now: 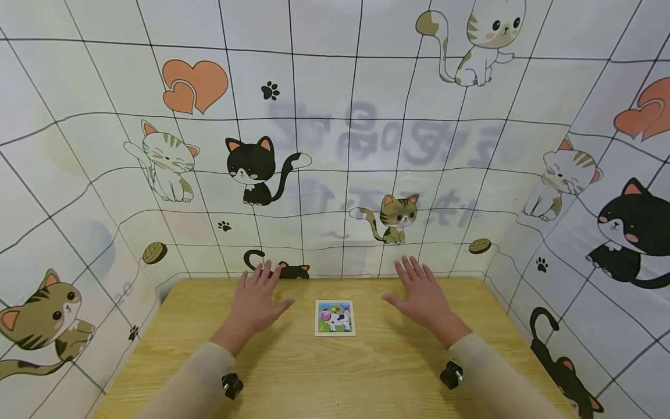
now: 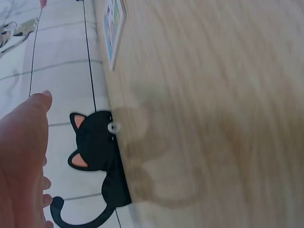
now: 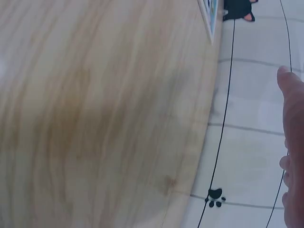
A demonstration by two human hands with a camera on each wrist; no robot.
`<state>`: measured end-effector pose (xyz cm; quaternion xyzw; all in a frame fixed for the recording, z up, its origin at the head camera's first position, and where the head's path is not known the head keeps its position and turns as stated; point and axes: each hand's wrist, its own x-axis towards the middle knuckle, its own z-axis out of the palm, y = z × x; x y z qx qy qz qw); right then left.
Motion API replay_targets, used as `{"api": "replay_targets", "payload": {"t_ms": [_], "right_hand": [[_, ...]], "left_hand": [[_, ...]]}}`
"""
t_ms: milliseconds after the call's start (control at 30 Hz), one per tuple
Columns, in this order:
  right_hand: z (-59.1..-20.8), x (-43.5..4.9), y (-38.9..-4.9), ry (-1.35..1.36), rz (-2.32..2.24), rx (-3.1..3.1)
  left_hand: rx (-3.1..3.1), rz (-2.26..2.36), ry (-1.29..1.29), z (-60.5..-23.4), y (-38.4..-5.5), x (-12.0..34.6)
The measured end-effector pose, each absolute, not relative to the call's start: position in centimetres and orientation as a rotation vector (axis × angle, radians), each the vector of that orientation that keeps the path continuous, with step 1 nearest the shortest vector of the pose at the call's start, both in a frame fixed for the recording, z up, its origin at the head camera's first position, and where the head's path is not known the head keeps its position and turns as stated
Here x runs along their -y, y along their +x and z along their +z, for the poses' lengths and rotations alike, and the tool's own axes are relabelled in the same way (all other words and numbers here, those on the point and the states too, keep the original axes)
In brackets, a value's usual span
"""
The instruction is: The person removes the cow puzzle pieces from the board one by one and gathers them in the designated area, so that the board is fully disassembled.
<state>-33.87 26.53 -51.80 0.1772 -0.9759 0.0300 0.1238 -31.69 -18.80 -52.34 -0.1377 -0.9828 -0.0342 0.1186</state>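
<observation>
A small square picture puzzle (image 1: 335, 318) with a white border and a cartoon cow lies flat on the wooden table, between the two hands. To its left is the left hand (image 1: 257, 299), palm down above the table with fingers spread and thumb toward the puzzle. On the other side the right hand (image 1: 420, 295) mirrors it, fingers straight and thumb pointing inward. Neither hand touches the puzzle or holds anything. In the left wrist view the puzzle's edge (image 2: 114, 33) shows at the top; the right wrist view catches only a corner of it (image 3: 209, 21).
The light wooden table (image 1: 335, 378) reaches back to a white gridded curtain (image 1: 324, 139) printed with cats, hearts and paw marks. This curtain also encloses the left and right sides. Both forearms wear beige sleeves (image 1: 193, 378), with a small black device (image 1: 232, 386) at each wrist.
</observation>
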Motion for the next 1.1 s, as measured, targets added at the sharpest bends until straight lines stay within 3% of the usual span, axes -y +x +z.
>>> {"api": "replay_targets", "payload": {"t_ms": [467, 1100], "right_hand": [[-53.5, -22.6, -32.4, 0.711, 0.392, 2.836], [-55.6, -17.6, -32.4, 0.771, 0.882, 2.888]], "left_hand": [[2.833, -0.318, -0.49, -54.7, -30.8, 15.2], [2.876, -0.615, -0.469, -57.7, -31.1, 12.9]]}}
